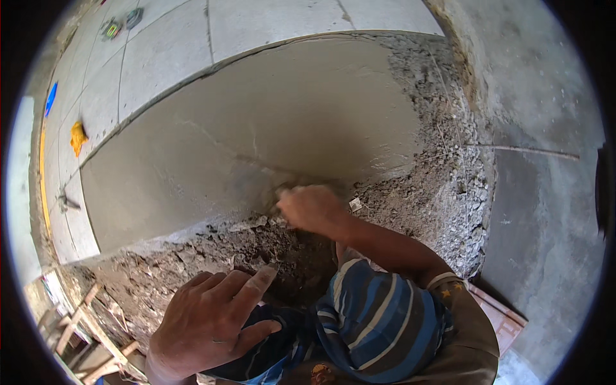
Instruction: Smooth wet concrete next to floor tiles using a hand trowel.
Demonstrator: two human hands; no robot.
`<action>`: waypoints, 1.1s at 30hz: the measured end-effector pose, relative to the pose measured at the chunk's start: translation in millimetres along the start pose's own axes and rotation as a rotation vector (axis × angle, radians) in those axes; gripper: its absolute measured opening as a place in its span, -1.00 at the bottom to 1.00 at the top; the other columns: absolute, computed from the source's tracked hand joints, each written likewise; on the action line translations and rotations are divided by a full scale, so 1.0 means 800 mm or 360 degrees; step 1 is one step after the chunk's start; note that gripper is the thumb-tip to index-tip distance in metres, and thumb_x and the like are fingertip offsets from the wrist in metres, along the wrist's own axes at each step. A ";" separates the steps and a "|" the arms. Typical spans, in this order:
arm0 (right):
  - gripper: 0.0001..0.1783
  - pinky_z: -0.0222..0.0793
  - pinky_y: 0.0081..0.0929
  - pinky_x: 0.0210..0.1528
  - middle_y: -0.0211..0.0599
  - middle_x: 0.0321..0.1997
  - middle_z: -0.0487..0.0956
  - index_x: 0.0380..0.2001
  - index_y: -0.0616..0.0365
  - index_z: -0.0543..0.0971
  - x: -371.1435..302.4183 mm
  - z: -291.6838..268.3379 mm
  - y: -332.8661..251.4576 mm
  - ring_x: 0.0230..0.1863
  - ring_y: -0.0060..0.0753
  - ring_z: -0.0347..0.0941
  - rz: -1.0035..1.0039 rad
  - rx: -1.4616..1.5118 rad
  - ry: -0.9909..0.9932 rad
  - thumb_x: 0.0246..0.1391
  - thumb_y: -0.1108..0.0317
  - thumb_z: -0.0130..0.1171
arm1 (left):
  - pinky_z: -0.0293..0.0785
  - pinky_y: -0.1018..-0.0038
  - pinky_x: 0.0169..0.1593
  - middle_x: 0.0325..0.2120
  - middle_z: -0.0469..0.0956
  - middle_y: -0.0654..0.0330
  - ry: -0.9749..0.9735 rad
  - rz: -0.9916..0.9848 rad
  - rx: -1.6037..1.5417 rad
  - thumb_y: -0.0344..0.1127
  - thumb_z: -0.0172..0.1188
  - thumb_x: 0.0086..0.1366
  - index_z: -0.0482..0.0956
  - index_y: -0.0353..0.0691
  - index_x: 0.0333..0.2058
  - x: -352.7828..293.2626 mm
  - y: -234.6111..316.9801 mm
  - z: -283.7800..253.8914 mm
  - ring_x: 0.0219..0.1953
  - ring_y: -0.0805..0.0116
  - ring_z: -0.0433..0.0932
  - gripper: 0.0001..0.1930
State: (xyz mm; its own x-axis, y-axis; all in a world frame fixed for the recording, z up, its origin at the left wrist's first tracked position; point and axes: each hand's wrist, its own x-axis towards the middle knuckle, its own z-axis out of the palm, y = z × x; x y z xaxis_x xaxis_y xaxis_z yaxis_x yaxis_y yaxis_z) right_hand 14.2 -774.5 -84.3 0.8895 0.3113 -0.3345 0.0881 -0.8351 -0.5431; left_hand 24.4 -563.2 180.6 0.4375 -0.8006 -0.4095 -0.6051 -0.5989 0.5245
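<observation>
Over the near edge of a smooth layer of wet grey mortar, my right hand is closed in a fist. It grips what looks like a trowel, whose blade lies flat on the mortar, smeared by motion; its handle is hidden in my fist. My left hand hangs open and holds nothing, its thumb and fingers apart, with pale dried mortar on the index finger. Rough dark rubble and soil lie below the mortar's near edge, in front of my knees.
Pale tiles border the mortar's far side, with a yellow crumpled bag and a string tied to a peg on them. A thin rod lies at the right, by a grey concrete surface. Wooden scraps fill the lower left.
</observation>
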 end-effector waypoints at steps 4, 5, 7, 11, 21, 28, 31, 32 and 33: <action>-0.56 0.55 0.03 -0.13 -0.04 -0.19 0.71 0.06 0.03 0.64 -0.050 -0.037 0.065 -0.15 0.17 0.65 0.0529 -0.0061 0.0363 0.34 -0.03 0.11 | 0.57 0.22 -0.14 -0.28 0.60 0.08 0.0024 -0.0079 -0.0047 0.15 0.28 0.31 0.41 -0.28 0.28 -0.021 0.003 -0.006 -0.26 0.09 0.64 -0.25; -0.57 0.55 -0.01 -0.08 0.02 -0.15 0.71 0.08 0.01 0.64 -0.058 -0.034 0.087 -0.12 0.17 0.65 0.0655 0.0043 0.0540 0.33 -0.01 0.16 | 0.57 0.23 -0.13 -0.27 0.59 0.09 0.0030 -0.0071 -0.0059 0.13 0.27 0.33 0.41 -0.28 0.28 -0.027 0.005 -0.006 -0.27 0.10 0.64 -0.27; -0.58 0.55 -0.01 -0.08 0.06 -0.13 0.71 0.03 0.06 0.67 -0.110 -0.067 0.136 -0.11 0.20 0.65 0.0725 -0.0065 0.0762 0.33 0.00 0.17 | 0.57 0.23 -0.13 -0.27 0.59 0.10 0.0086 0.0028 -0.0109 0.12 0.26 0.35 0.41 -0.28 0.28 -0.029 -0.005 -0.003 -0.27 0.11 0.64 -0.29; -0.59 0.54 -0.03 -0.06 0.15 -0.10 0.69 -0.10 0.22 0.71 -0.103 -0.076 0.187 -0.08 0.23 0.64 0.0873 0.0038 0.1006 0.32 0.05 0.20 | 0.56 0.27 -0.11 -0.25 0.58 0.11 0.0008 0.0004 -0.0112 0.12 0.22 0.39 0.41 -0.30 0.28 -0.045 -0.006 0.000 -0.28 0.15 0.63 -0.31; -0.53 0.49 -0.07 0.00 0.17 -0.11 0.67 -0.11 0.31 0.67 0.106 -0.109 0.090 -0.03 0.23 0.61 0.0226 0.0146 0.0612 0.30 0.03 0.19 | 0.57 0.25 -0.09 -0.20 0.58 0.07 0.0018 0.0012 -0.0119 0.11 0.19 0.40 0.33 -0.29 0.31 -0.071 -0.018 0.016 -0.19 0.10 0.65 -0.29; -0.56 0.46 0.11 -0.15 0.26 -0.22 0.63 -0.11 0.33 0.63 0.103 -0.021 -0.003 -0.21 0.43 0.54 -0.0346 0.0108 0.0090 0.32 0.09 0.12 | 0.56 0.17 -0.02 -0.22 0.65 0.05 -0.0197 -0.0041 -0.0196 0.06 0.29 0.27 0.53 -0.26 0.09 -0.025 -0.026 0.025 -0.12 0.00 0.66 -0.42; -0.61 0.45 -0.02 -0.09 0.23 -0.22 0.62 -0.20 0.32 0.62 0.058 -0.010 -0.054 -0.16 0.29 0.55 -0.0384 0.0013 -0.0251 0.29 0.13 0.12 | 0.55 0.13 0.12 -0.18 0.73 0.01 0.0135 0.0170 -0.0196 0.11 0.32 0.22 0.72 -0.22 -0.11 -0.021 -0.034 0.055 -0.01 -0.04 0.67 -0.50; -0.54 0.46 0.00 -0.03 0.21 -0.11 0.61 -0.08 0.28 0.60 0.039 -0.020 -0.063 -0.08 0.27 0.55 -0.0311 0.0006 -0.0359 0.31 0.03 0.09 | 0.53 0.13 0.15 -0.17 0.73 0.00 0.0377 0.0496 -0.0214 0.12 0.33 0.21 0.73 -0.21 -0.12 -0.025 -0.040 0.060 0.01 -0.03 0.67 -0.50; -0.45 0.47 0.03 0.03 0.19 -0.01 0.60 0.04 0.23 0.57 0.022 -0.030 -0.069 0.00 0.26 0.54 -0.0219 0.0002 -0.0451 0.34 -0.07 0.06 | 0.53 0.13 0.15 -0.17 0.73 0.00 0.0390 0.0472 -0.0200 0.12 0.33 0.21 0.73 -0.21 -0.12 -0.038 -0.037 0.054 0.01 -0.03 0.67 -0.50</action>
State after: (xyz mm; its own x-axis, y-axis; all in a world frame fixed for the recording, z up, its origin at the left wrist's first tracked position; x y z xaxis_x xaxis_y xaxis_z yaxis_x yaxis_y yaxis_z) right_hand 35.9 -733.9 -42.2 0.7087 0.5358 -0.4591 0.1983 -0.7757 -0.5991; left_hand 0.4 -520.5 145.0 0.4110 -0.9106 -0.0447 -0.6496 -0.3269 0.6864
